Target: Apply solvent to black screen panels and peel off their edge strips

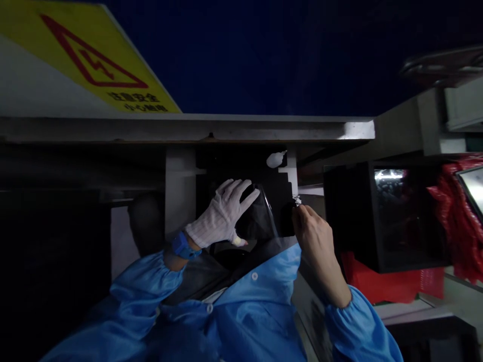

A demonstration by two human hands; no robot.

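My left hand (222, 213), in a white striped glove with the thumb tip bare, is spread over a dark sheet with a glossy clear film (266, 211). A blue wrist strap (183, 245) circles that wrist. My bare right hand (311, 226) is closed, its fingertips pinched at a small crumpled white scrap (297, 200) by the right edge of the black work surface (283, 191). Beyond both hands lies a translucent white squeeze bulb (275, 159) with a narrow tip.
Overhead hangs a blue panel (264, 60) with a yellow electric-shock warning label (101, 65) and a pale lower ledge (264, 129). To the right stand a black bin (354, 216), red bubble wrap (453, 216) and a red sheet (400, 284).
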